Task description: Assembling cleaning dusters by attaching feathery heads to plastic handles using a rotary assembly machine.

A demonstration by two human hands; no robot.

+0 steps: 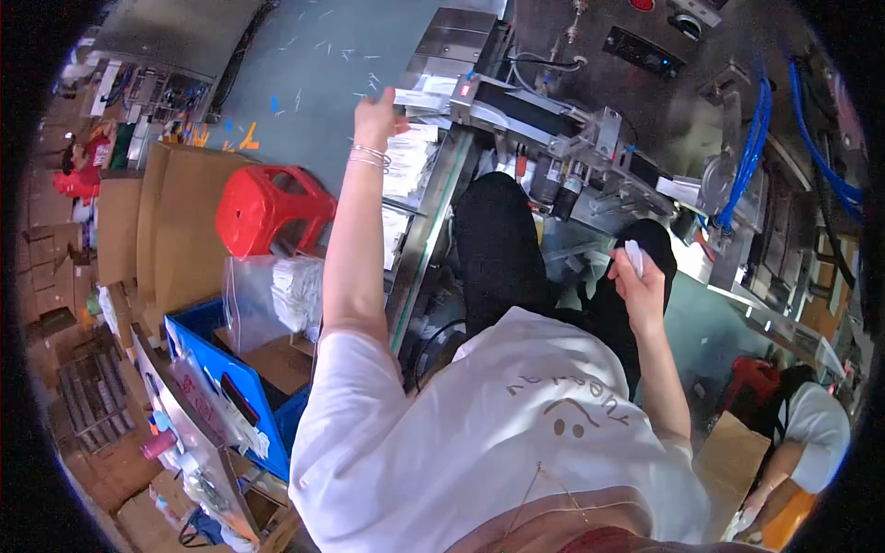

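Observation:
At the discharge end of the machine, my left hand (376,118) reaches over the white paper-like packets (410,161) stacked in a metal tray. Its thumb and forefinger are apart at the edge of the top packets, and nothing is plainly gripped. Over my right knee, my right hand (639,288) is closed round a small, slender white object (634,256) that pokes out above the fingers. Its exact kind is too small to tell. A narrow conveyor (525,109) runs rightward from the stack.
A red plastic stool (263,210) and a blue crate (217,359) stand at my left, with a clear bag of white packets (297,290) by them. Cardboard sheets (194,221) lean behind. Blue hoses (749,152) hang at right. Another person (816,424) is at lower right.

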